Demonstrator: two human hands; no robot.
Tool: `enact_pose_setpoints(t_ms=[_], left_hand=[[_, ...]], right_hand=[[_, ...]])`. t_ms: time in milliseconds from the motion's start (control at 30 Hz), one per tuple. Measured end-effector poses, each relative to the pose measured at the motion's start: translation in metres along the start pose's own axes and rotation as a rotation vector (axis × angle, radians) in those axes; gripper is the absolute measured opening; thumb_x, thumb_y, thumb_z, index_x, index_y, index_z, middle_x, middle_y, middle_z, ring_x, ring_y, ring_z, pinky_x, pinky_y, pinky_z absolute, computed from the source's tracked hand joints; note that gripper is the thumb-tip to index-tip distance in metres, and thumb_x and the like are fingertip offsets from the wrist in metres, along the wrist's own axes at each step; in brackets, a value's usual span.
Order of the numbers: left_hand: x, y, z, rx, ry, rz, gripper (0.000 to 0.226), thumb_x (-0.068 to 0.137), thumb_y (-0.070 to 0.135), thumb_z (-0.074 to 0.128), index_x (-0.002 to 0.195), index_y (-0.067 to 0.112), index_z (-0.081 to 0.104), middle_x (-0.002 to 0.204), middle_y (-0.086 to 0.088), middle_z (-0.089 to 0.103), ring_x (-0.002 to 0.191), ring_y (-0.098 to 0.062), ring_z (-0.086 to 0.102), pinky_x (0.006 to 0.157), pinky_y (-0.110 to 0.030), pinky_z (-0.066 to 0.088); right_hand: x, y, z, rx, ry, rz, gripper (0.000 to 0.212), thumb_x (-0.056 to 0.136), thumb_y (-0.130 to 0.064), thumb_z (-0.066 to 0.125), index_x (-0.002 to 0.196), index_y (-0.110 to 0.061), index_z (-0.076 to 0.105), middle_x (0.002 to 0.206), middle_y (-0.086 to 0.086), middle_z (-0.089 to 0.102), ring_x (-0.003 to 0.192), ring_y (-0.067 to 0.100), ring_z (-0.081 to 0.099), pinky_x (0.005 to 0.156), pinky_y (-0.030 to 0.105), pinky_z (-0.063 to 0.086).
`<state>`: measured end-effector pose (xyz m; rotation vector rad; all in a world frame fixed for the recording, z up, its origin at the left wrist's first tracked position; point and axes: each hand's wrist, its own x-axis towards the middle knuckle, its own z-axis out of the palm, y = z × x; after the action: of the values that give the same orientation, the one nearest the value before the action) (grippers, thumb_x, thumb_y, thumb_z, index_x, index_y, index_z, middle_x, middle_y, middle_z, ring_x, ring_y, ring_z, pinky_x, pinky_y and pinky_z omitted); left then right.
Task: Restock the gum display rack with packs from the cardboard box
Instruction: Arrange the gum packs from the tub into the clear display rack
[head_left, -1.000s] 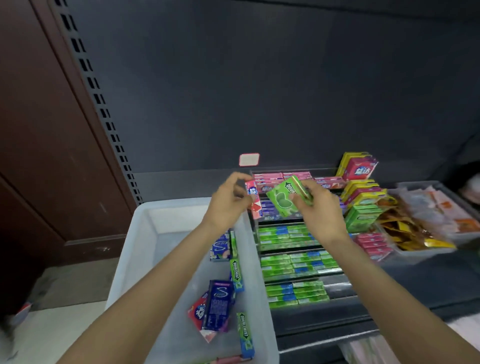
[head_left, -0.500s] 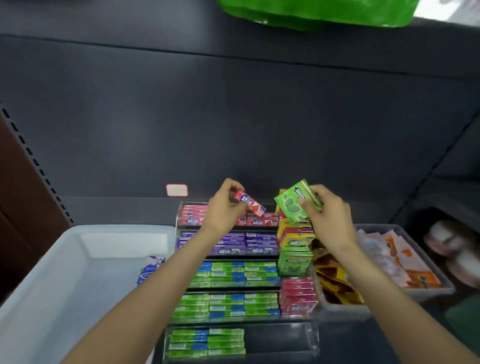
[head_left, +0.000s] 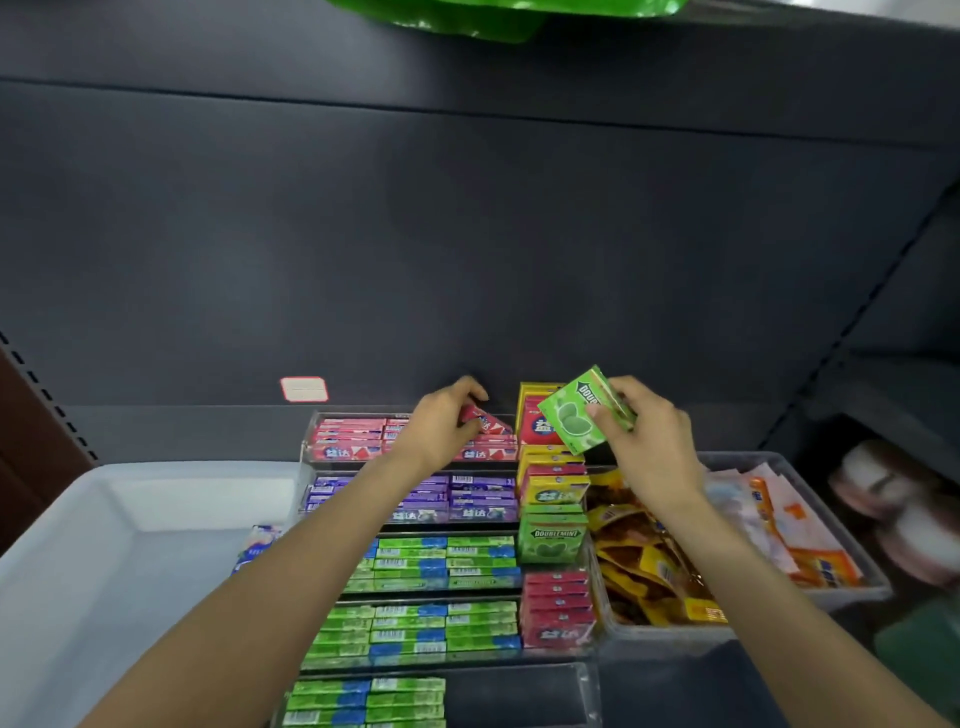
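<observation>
A white plastic bin (head_left: 104, 545) sits just left of the tiered clear gum display rack (head_left: 415, 597), with a blue-and-white pack (head_left: 257, 543) lying against its rack-side wall. Over the rack's top, rearmost tier, the left hand (head_left: 441, 428) pinches a slim red gum pack (head_left: 485, 420) between thumb and fingers, just above the red packs there. Above the rack's right-hand column, the right hand (head_left: 652, 441) grips a tilted green Doublemint box (head_left: 579, 418). Right of the rack stands a grey tray of snack packets (head_left: 727, 631).
</observation>
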<state>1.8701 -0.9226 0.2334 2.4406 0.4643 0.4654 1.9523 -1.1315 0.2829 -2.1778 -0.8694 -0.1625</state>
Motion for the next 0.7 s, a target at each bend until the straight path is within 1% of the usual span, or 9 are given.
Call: enact_pose_setpoints(t_ms=[100, 167, 267, 433, 500, 533, 600, 700], left_hand=[[0.003, -0.003, -0.003, 0.185, -0.021, 0.013, 0.020, 0.090, 0.015, 0.057, 0.109, 0.017, 0.063, 0.100, -0.005, 0.067, 0.094, -0.019, 0.056, 0.085, -0.033, 0.046], [0.004, -0.005, -0.003, 0.266, -0.042, -0.007, 0.022, 0.092, 0.014, 0.054, 0.110, 0.019, 0.064, 0.104, -0.004, 0.068, 0.102, -0.022, 0.055, 0.091, -0.037, 0.044], [0.006, -0.007, -0.002, 0.331, -0.091, -0.019, 0.025, 0.093, 0.012, 0.051, 0.115, 0.021, 0.062, 0.113, -0.001, 0.067, 0.108, -0.020, 0.055, 0.097, -0.038, 0.043], [0.005, -0.005, -0.004, 0.448, -0.210, 0.031, 0.034, 0.099, 0.014, 0.039, 0.127, 0.026, 0.055, 0.126, 0.000, 0.058, 0.121, -0.022, 0.043, 0.098, -0.043, 0.035], [0.004, -0.003, -0.004, 0.486, -0.236, 0.041, 0.034, 0.100, 0.018, 0.036, 0.129, 0.026, 0.052, 0.127, -0.001, 0.057, 0.121, -0.022, 0.041, 0.099, -0.043, 0.033], [0.004, -0.002, -0.004, 0.499, -0.242, 0.043, 0.033, 0.100, 0.021, 0.036, 0.129, 0.025, 0.052, 0.127, 0.000, 0.056, 0.121, -0.022, 0.041, 0.098, -0.043, 0.033], [0.003, 0.000, -0.003, 0.520, -0.246, 0.044, 0.033, 0.100, 0.027, 0.036, 0.129, 0.024, 0.052, 0.126, 0.000, 0.055, 0.119, -0.022, 0.041, 0.097, -0.042, 0.033], [0.001, 0.003, 0.000, 0.535, -0.209, 0.051, 0.032, 0.099, 0.030, 0.040, 0.128, 0.024, 0.053, 0.125, -0.001, 0.053, 0.117, -0.021, 0.045, 0.096, -0.040, 0.034]], right_hand=[[0.001, 0.001, 0.004, -0.004, -0.010, -0.001, 0.022, 0.093, -0.023, 0.056, 0.113, -0.014, 0.059, 0.099, -0.005, 0.067, 0.082, 0.004, 0.057, 0.059, 0.008, 0.038], [0.002, 0.002, 0.006, -0.002, -0.018, 0.002, 0.023, 0.093, -0.024, 0.056, 0.114, -0.014, 0.059, 0.101, -0.004, 0.068, 0.087, 0.007, 0.059, 0.062, 0.015, 0.039], [0.001, 0.004, 0.009, -0.005, -0.035, 0.010, 0.024, 0.093, -0.025, 0.056, 0.114, -0.014, 0.059, 0.103, -0.003, 0.068, 0.091, 0.010, 0.062, 0.065, 0.018, 0.042], [0.002, 0.005, 0.010, -0.021, -0.038, 0.011, 0.024, 0.092, -0.024, 0.057, 0.114, -0.015, 0.059, 0.103, -0.003, 0.069, 0.090, 0.010, 0.063, 0.064, 0.015, 0.043], [0.002, 0.006, 0.010, -0.036, -0.026, 0.017, 0.024, 0.093, -0.023, 0.057, 0.115, -0.014, 0.059, 0.104, -0.002, 0.068, 0.087, 0.008, 0.061, 0.058, 0.007, 0.039], [0.002, 0.007, 0.009, -0.042, -0.014, 0.023, 0.024, 0.093, -0.023, 0.056, 0.115, -0.014, 0.058, 0.103, -0.002, 0.068, 0.085, 0.007, 0.059, 0.055, 0.006, 0.039], [0.002, 0.009, 0.008, -0.054, 0.021, 0.035, 0.025, 0.093, -0.024, 0.056, 0.116, -0.013, 0.057, 0.104, 0.000, 0.068, 0.087, 0.011, 0.061, 0.055, 0.008, 0.036], [0.001, 0.011, 0.006, -0.058, 0.061, 0.041, 0.025, 0.094, -0.025, 0.054, 0.116, -0.013, 0.056, 0.102, 0.001, 0.068, 0.087, 0.017, 0.064, 0.063, 0.023, 0.044]])
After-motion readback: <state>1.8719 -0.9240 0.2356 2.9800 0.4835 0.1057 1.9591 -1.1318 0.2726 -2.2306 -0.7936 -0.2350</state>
